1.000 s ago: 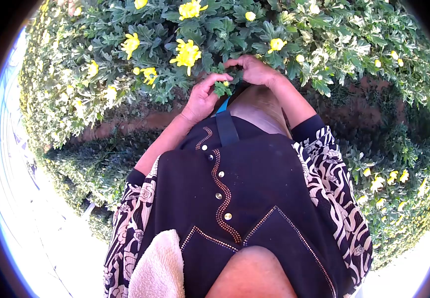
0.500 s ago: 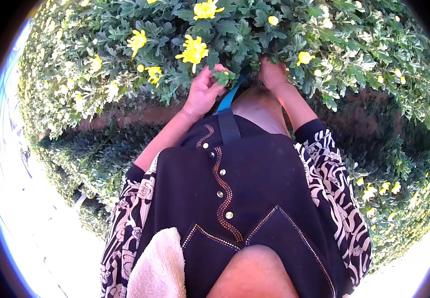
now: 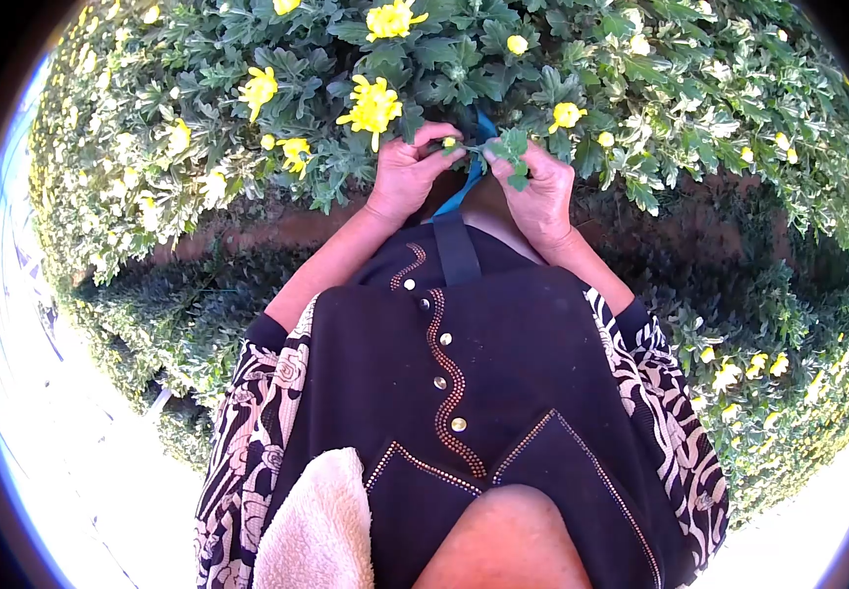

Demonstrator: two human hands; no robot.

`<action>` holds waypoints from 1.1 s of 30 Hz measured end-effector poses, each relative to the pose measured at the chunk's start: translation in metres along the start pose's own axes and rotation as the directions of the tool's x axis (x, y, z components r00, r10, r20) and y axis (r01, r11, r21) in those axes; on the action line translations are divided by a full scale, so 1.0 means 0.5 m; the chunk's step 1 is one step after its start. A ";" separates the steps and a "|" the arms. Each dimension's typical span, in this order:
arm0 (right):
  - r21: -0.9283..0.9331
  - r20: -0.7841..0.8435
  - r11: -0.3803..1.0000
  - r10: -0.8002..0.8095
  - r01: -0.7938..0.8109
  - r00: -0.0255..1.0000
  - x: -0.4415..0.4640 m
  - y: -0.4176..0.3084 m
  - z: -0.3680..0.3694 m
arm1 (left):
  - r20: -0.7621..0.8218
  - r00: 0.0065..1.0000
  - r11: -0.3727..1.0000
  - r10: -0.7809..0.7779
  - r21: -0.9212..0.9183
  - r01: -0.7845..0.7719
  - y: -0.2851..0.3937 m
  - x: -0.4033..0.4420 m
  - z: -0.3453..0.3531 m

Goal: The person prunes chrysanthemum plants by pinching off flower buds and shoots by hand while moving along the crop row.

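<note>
My left hand (image 3: 409,175) is closed, its thumb and fingers pinching a small stem with a yellow bud (image 3: 449,143). Close beside it on the right, my right hand (image 3: 540,193) pinches a leafy green sprig (image 3: 511,149) between thumb and fingers. A thin stem seems to run between the two fingertips. Behind the hands, a blue strap (image 3: 465,189) hangs down to a dark band on my clothing. Just left of my left hand, a large yellow flower (image 3: 372,106) stands among green leaves.
Dense flowering plants (image 3: 640,88) spread across the top, with several yellow blooms. A strip of brown soil (image 3: 287,228) runs behind my forearms, and another row of plants (image 3: 179,324) lies below it. A pale fleecy cloth (image 3: 317,525) is at the lower left.
My right hand has come out of the foliage, turned, and now pinches a leafy sprig beside my left hand. My left hand has shifted slightly to the right.
</note>
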State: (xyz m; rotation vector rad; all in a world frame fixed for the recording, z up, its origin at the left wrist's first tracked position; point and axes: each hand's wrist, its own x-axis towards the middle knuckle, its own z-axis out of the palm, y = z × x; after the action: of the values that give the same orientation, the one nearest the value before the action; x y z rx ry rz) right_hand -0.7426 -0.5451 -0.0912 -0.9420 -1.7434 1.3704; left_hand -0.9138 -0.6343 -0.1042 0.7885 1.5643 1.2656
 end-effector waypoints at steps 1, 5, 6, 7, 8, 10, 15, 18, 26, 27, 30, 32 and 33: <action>-0.003 -0.003 1.000 0.002 -0.002 1.000 -0.005 0.008 -0.011 | -0.017 1.000 0.987 0.019 -0.162 -0.021 0.000 -0.005 0.008; -0.588 0.248 0.789 -0.032 0.177 0.968 -0.015 0.054 -0.045 | -0.090 0.996 0.983 -0.003 -0.183 -0.014 0.011 -0.012 0.002; -0.585 0.252 0.791 -0.032 0.179 0.967 -0.018 0.076 -0.046 | -0.094 0.996 0.983 -0.005 -0.182 -0.013 0.007 -0.014 -0.002; -0.680 0.336 0.702 0.042 0.211 0.941 -0.022 0.097 -0.047 | -0.094 0.996 0.980 -0.003 -0.199 -0.016 0.002 -0.017 -0.007; -0.759 0.405 0.599 0.126 0.256 0.906 -0.021 0.105 -0.045 | -0.093 0.996 0.976 0.000 -0.218 -0.021 0.001 -0.018 -0.008; -0.804 0.438 0.540 0.254 0.249 0.862 -0.019 0.117 -0.039 | -0.090 0.996 0.970 0.000 -0.243 -0.022 -0.001 -0.022 -0.007; -0.825 0.547 0.396 0.376 0.404 0.748 -0.014 0.167 -0.015 | -0.073 0.997 0.969 -0.003 -0.247 -0.015 -0.008 -0.030 -0.001; -0.800 0.561 0.363 0.171 0.477 0.810 -0.017 0.234 0.010 | -0.073 0.997 0.964 -0.034 -0.267 0.014 -0.008 -0.032 0.003; -0.782 0.615 0.272 0.199 0.560 0.763 -0.035 0.441 0.037 | -0.118 0.993 0.963 -0.010 -0.268 -0.022 0.003 -0.023 -0.010; -0.774 0.626 0.272 0.189 0.572 0.757 -0.038 0.423 0.042 | -0.006 1.000 0.993 0.025 -0.114 -0.026 0.014 -0.027 -0.013; -0.563 0.730 0.716 0.195 0.414 0.656 -0.021 0.272 0.053 | 0.192 0.968 0.973 -0.160 0.196 0.122 0.109 -0.071 -0.032; -0.362 0.786 0.905 0.167 0.224 0.595 0.017 0.152 0.070 | 0.120 0.990 0.987 -0.072 -0.137 0.088 0.101 -0.107 -0.043; -0.445 0.794 0.884 0.315 0.143 0.519 0.036 0.091 0.089 | 0.114 0.991 0.987 -0.065 -0.141 0.081 0.095 -0.129 -0.059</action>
State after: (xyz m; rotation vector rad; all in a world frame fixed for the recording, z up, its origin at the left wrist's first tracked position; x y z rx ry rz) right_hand -0.7849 -0.5418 -0.1419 -0.5758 -2.9343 1.6731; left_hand -0.9224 -0.6904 -0.0405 0.6899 1.3848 1.2472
